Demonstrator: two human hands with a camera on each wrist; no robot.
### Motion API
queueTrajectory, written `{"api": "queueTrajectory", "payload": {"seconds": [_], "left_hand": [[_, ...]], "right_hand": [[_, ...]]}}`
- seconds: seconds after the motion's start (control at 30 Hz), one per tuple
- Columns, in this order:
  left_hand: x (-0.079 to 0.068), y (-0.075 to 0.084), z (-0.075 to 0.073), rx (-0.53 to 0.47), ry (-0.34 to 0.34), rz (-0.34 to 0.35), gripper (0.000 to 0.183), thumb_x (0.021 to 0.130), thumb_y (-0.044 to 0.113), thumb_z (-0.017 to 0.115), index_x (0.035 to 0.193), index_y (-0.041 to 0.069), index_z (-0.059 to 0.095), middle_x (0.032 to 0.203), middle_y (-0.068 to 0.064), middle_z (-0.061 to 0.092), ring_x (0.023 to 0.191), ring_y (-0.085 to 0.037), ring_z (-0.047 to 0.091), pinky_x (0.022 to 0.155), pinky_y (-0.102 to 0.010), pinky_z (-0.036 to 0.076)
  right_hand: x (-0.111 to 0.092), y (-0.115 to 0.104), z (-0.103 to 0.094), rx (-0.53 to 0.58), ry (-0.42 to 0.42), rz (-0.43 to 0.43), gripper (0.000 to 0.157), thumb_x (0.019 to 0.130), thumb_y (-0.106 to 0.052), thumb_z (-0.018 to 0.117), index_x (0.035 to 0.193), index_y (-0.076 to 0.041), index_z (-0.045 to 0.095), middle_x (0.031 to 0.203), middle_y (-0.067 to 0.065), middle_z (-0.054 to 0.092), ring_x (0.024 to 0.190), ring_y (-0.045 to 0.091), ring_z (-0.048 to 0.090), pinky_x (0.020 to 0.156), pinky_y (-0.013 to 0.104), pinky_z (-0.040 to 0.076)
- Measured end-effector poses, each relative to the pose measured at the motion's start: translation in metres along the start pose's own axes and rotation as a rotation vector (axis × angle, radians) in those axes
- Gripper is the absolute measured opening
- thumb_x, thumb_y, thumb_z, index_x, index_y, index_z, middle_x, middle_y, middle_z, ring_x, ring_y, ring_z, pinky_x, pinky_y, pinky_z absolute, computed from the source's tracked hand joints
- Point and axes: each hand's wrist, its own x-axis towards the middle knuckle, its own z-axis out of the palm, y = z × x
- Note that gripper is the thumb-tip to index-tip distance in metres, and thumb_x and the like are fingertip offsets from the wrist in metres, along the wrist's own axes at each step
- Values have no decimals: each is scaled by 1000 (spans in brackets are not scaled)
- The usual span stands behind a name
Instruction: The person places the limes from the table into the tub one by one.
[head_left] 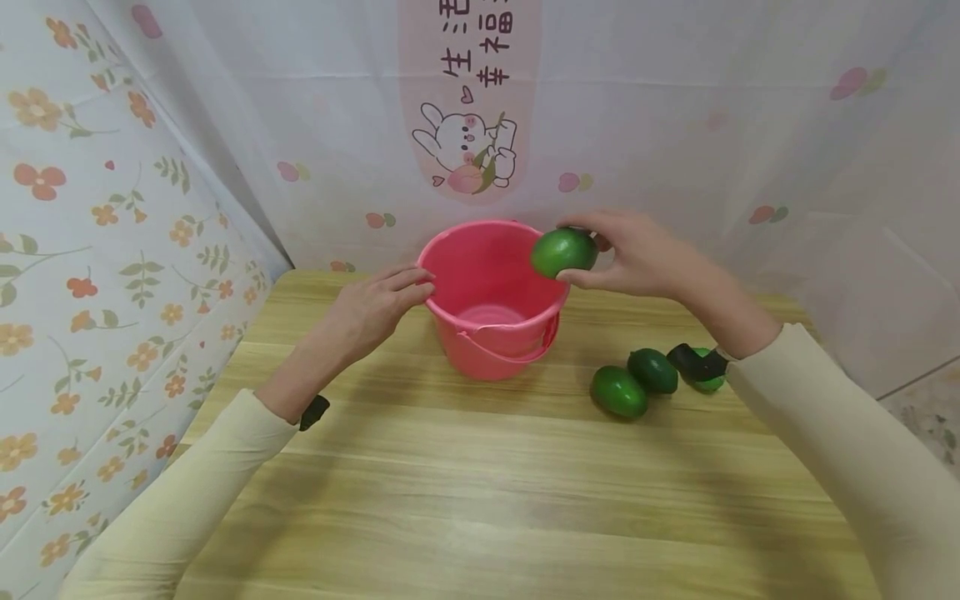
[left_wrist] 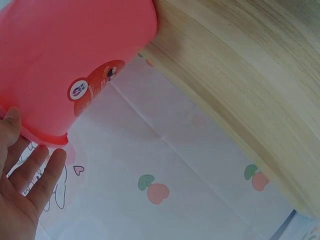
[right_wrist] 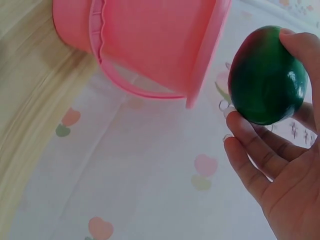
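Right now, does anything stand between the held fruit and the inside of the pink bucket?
Nothing visible: the right hand holds the green fruit above the edge of the open pink bucket; the left hand is opposite.

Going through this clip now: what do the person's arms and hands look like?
The person's left hand and right hand appear ungloved. Both arms wear plain, pale cream long sleeves ending short of the wrist. A small black piece shows by each cuff.
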Motion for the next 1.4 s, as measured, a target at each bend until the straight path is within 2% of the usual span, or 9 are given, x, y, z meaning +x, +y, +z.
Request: {"api": "queueTrajectory", "payload": {"seconds": [0.2,0.5,0.67,0.83,1.13,1.4], "left_hand": [[1,0,0,-2,6,5,40,89,-5,74,127,8,70,135,-9,63,131,-28,52,85,-48,57],[1,-1,0,-11,14,1,40,89,-6,74,126,8,71,134,-9,63,130,-27,52,86,-48,56],[2,0,-2,-8,6,0,41,89,-5,75,127,8,71,134,-9,63,131,-28,52,86,-48,56],[2,0,-2,-2,-14,0,44,88,-5,76,129,8,69,135,-10,62,131,-29,51,86,-49,56],[2,2,-1,-9,3,9,43,88,-5,76,128,8,70,134,-10,63,131,-29,53,84,-49,57],[1,1,-2,-12,10,13,42,88,-3,76,129,9,70,134,-10,63,130,-28,53,83,-48,58]], "right_hand": [[16,-6,3,-15,-54,7,64,85,-43,82,138,-14,59,115,1,64,96,18,57,77,36,53],[44,-16,5,-24,-137,-25,69,86,-39,82,144,-13,55,118,5,64,94,20,61,78,36,56],[56,-21,7,-59,-224,16,72,86,-41,82,145,-14,52,122,5,63,99,22,60,81,38,56],[64,-22,14,-91,-308,43,66,85,-39,84,138,-10,58,115,3,65,100,21,60,82,37,56],[75,-29,21,-116,-443,124,64,85,-37,84,136,-8,58,118,7,62,105,25,58,84,39,56],[80,-35,25,-127,-552,186,65,84,-36,85,135,-7,58,114,8,62,102,26,59,80,36,57]]}}
